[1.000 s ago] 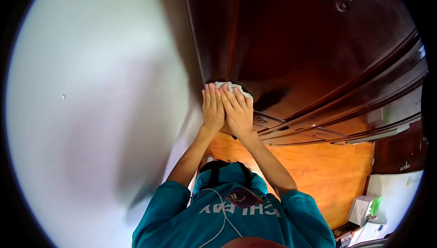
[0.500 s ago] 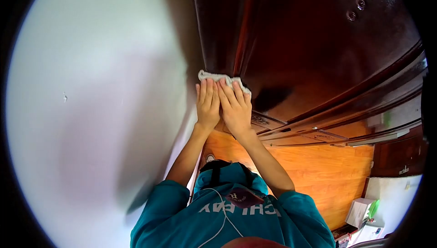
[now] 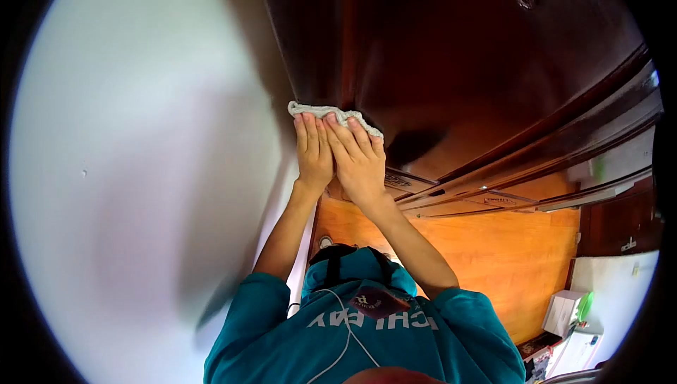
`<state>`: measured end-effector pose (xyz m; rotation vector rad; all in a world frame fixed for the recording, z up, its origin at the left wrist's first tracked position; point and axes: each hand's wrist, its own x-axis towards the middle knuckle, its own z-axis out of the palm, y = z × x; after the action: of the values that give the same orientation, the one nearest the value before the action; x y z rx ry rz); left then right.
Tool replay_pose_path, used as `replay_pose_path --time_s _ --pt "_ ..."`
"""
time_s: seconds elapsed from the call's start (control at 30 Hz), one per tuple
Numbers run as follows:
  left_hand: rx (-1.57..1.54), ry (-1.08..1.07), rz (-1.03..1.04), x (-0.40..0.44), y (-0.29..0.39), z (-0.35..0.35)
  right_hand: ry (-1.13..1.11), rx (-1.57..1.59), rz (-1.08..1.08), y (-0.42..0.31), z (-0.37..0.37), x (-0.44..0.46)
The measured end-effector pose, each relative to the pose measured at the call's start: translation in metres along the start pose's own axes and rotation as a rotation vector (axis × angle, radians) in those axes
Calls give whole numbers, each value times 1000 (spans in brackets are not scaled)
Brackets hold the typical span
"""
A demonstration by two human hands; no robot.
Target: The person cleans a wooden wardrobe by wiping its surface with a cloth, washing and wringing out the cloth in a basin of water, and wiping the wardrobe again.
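A folded whitish cloth [image 3: 326, 110] lies pressed against a dark, glossy red-brown wooden panel [image 3: 437, 66], close to the panel's left edge by the wall. My left hand [image 3: 313, 151] holds the cloth's left part, its fingers long and close together. Beside it and touching it, my right hand [image 3: 360, 165] keeps the right part against the wood, fingers also stretched flat along the cloth. Only the cloth's far edge shows beyond the fingertips; the rest is hidden under both hands.
A pale wall [image 3: 141, 137] rises close on the left. Round dark knobs [image 3: 525, 0] stud the panel at upper right. Below are mouldings and an orange wooden floor [image 3: 486, 257]. A white box [image 3: 562, 312] stands at lower right. A white cord [image 3: 344, 342] hangs over my shirt.
The panel, my hands and the cloth have shifted up and left in the view. Both hands stay on the cloth, at about the same part of the panel.
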<state>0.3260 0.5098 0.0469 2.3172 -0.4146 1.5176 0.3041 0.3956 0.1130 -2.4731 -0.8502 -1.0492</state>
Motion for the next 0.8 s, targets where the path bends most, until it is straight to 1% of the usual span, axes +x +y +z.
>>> replay_pose_path --time_s 0.1,0.17,0.23,0.3,0.37,0.57,0.6,0.63,0.7,0.77,0.8 --pt "7 31 -14 -21 4 11 -29 7 14 2 6 -18" --pt "44 -45 -63 -59 1 24 -101 46 2 8 18 -40" --pt "45 -88 -59 -88 6 28 -129 36 8 14 22 -62" --pt "0 -278 -74 -111 16 26 -231 85 44 22 28 -90" --pt "8 -316 -60 -123 27 28 -280 64 46 32 25 -109" --pt "18 -321 -97 -112 68 29 -349 48 15 53 3 -129" --pt "-15 -386 -81 -106 76 25 -357 12 31 61 -3 -138" --pt "-42 -378 -53 -104 84 27 -365 -22 44 69 -9 -146" --pt "-133 -427 18 -101 103 30 -373 -28 53 86 -23 -163" --pt "-162 -412 36 -101 125 39 -350 -52 142 98 -39 -174" --pt "-195 -397 58 -101 130 41 -380 -63 123 98 -47 -173"
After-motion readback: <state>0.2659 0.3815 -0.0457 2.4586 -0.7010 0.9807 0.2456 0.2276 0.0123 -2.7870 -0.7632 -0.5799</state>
